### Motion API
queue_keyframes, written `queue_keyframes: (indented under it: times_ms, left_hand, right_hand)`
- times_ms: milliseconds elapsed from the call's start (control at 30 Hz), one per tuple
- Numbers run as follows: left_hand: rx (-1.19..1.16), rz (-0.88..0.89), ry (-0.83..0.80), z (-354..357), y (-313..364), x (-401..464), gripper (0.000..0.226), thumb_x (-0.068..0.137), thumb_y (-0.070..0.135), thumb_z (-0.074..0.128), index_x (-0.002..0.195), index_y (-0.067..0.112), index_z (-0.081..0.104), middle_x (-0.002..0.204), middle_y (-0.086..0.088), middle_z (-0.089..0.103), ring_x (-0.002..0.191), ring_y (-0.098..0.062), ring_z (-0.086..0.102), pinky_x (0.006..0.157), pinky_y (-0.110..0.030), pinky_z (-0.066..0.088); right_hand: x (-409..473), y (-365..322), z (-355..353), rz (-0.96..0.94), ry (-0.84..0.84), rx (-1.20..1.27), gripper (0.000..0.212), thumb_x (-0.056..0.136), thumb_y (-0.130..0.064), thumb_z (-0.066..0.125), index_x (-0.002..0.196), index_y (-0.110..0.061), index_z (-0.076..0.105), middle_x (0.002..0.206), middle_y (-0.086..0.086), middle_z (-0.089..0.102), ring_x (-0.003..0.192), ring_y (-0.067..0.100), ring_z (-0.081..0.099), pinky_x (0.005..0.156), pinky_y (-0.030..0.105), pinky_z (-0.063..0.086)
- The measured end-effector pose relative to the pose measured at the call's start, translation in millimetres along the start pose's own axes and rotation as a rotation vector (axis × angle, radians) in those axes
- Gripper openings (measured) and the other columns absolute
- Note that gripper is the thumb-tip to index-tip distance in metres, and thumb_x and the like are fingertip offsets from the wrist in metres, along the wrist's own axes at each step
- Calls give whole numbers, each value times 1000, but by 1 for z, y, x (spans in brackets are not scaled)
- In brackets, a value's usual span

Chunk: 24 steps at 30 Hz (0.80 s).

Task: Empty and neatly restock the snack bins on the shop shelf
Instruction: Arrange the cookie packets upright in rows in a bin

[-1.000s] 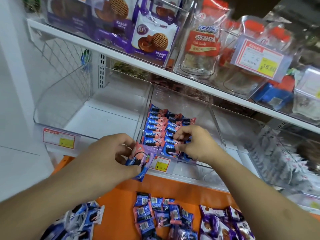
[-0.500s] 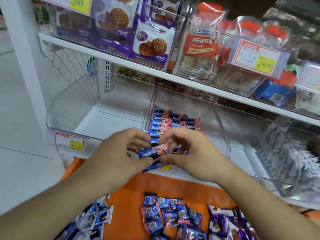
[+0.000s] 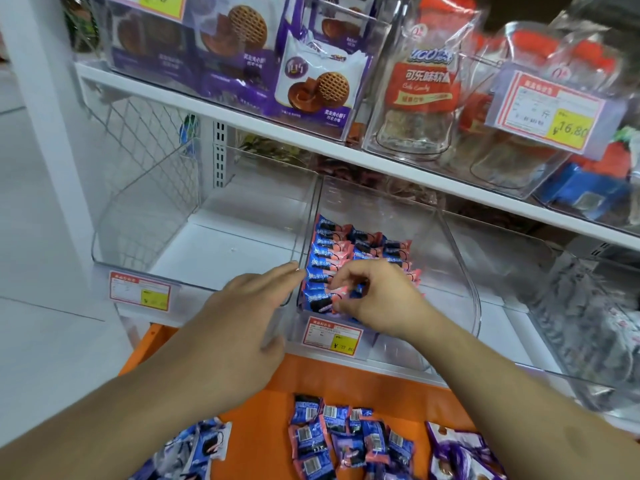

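A person's two hands work at the middle clear bin (image 3: 450,244) on the lower shop shelf (image 3: 214,251), where blue-and-pink snack packets (image 3: 349,251) lie in neat overlapping rows along the bin's left side. The right hand (image 3: 377,299), fingers curled, pinches a packet at the front of the rows, inside the bin near its front wall. The left hand (image 3: 242,323), which half a second ago met the right over a packet held between them in front of the bin, now holds nothing: its fingers are straight and reach to the front left corner of the bin, the fingertips (image 3: 294,268) at the wall it shares with the empty bin (image 3: 145,216) to the left. Whether they touch the plastic cannot be told. A second ago that hand gripped several packets; none show in it now.

A red-and-yellow price tag (image 3: 330,337) hangs on the middle bin's front edge, just beside the right wrist. Below the shelf, on an orange surface (image 3: 249,438), more blue-and-pink packets (image 3: 343,441) lie barcode-up near the frame's lower edge, with blue-and-white packets (image 3: 197,452) to the left and purple ones (image 3: 464,459) to the right. On the upper shelf (image 3: 346,161), bins hold purple biscuit packs (image 3: 317,81) and red-labelled candy bags (image 3: 426,84).
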<state>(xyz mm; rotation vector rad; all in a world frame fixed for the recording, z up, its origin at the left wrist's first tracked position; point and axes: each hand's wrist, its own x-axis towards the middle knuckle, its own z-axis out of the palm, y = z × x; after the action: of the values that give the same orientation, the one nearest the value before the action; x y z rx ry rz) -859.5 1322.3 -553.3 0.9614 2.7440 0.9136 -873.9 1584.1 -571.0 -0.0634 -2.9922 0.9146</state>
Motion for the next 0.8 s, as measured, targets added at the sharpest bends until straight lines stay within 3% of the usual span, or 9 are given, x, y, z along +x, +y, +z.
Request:
queue_keyframes:
  times_ms: [133, 333, 567, 700, 800]
  left_hand:
    - [-29, -19, 29, 0, 3, 2, 88, 99, 19, 59, 160, 55, 7, 163, 37, 12, 150, 7, 11, 118, -18, 15]
    - [-25, -23, 36, 0, 3, 2, 87, 98, 17, 58, 159, 56, 10, 162, 38, 14, 148, 10, 10, 113, -15, 11]
    - [-29, -3, 32, -1, 5, 0, 84, 100, 19, 60, 156, 59, 12, 153, 42, 18, 142, 14, 14, 115, -17, 18]
    - [-27, 31, 45, -1, 0, -2, 78, 99, 21, 60, 155, 57, 20, 156, 41, 21, 138, 17, 16, 109, -9, 19]
    - [-19, 77, 79, -3, 4, -5, 66, 96, 24, 63, 151, 50, 37, 151, 33, 37, 132, 16, 27, 98, -4, 25]
  right_hand:
    - [10, 2, 2, -27, -12, -79, 25, 69, -25, 98, 82, -32, 78, 99, -14, 64, 99, 10, 60, 86, 29, 52]
    - [15, 6, 2, -35, -77, -125, 28, 64, -31, 100, 81, -35, 78, 100, -14, 60, 104, 12, 54, 93, 36, 51]
    - [10, 10, -7, -31, -85, -88, 31, 63, -35, 100, 85, -40, 78, 107, -16, 63, 112, 11, 51, 101, 38, 47]
    - [-8, 3, -23, -43, 11, -40, 27, 69, -30, 97, 87, -39, 79, 103, -17, 64, 108, 4, 55, 94, 25, 43]
    - [-38, -4, -38, -82, 150, 86, 25, 74, -19, 95, 88, -34, 79, 99, -11, 68, 97, 4, 63, 85, 17, 45]
